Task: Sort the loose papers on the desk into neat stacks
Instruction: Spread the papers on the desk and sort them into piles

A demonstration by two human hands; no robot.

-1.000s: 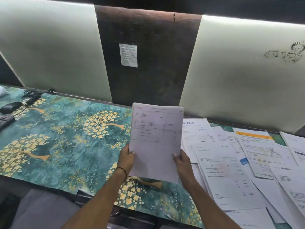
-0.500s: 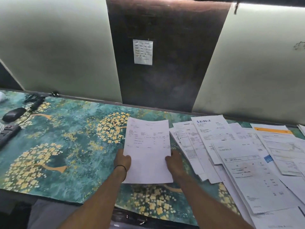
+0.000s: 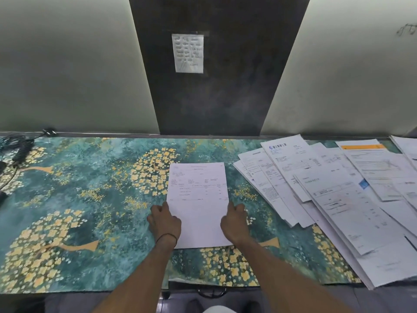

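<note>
left hand (image 3: 165,222) on the left edge of one sheet (image 3: 198,199) lying flat on the desk mat (image 3: 79,199), right hand (image 3: 234,222) on its right edge. fingers curled, can't tell if pinching or just resting. sheet looks light, floppy, slidey, so hold both long edges; loose papers (image 3: 338,195) fanned further right.

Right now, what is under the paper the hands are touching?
The paper rests on the teal flowered mat. Whether another sheet hides beneath it cannot be seen.
</note>
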